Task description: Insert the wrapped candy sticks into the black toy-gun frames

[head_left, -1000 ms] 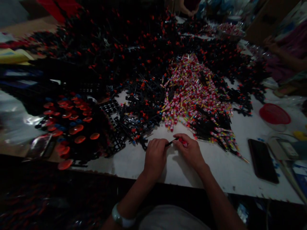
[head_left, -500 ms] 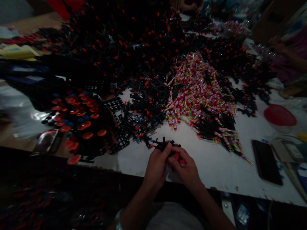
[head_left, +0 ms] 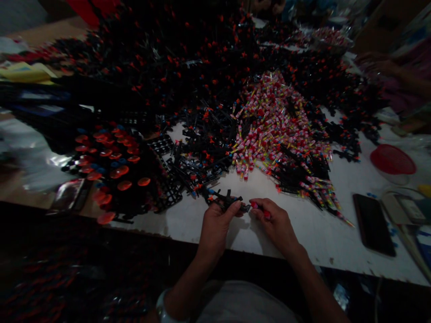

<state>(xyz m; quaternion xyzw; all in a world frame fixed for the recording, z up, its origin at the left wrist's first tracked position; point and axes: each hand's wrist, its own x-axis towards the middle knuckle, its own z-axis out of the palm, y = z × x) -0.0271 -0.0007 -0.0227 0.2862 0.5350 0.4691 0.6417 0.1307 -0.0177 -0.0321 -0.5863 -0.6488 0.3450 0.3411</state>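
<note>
A small black toy gun (head_left: 228, 197) with a blue and orange tip at its left end is gripped in my left hand (head_left: 214, 229), thumb across its top. My right hand (head_left: 279, 226) is just to the right, fingers pinched round small red-ended pieces (head_left: 267, 215); their full shape is hidden by the fingers. One red end lies very close to the rear end of the gun; whether they touch I cannot tell. Behind the hands is a heap of small pink-and-white tubes (head_left: 269, 121) with red ends. More black toy guns (head_left: 205, 134) lie heaped to its left.
Orange suction-cup pieces (head_left: 124, 185) stand in a cluster at left, near black lattice trays (head_left: 173, 190). A dark phone (head_left: 373, 224) and a red round sieve-like lid (head_left: 393, 159) lie at right. Another person's arm (head_left: 387, 67) shows at the upper right. The table's front edge (head_left: 188, 242) runs below my hands.
My hands have moved apart: the right hand has shifted right, away from the left. More of the toy gun now shows in my left hand. The other person's arm at right has moved.
</note>
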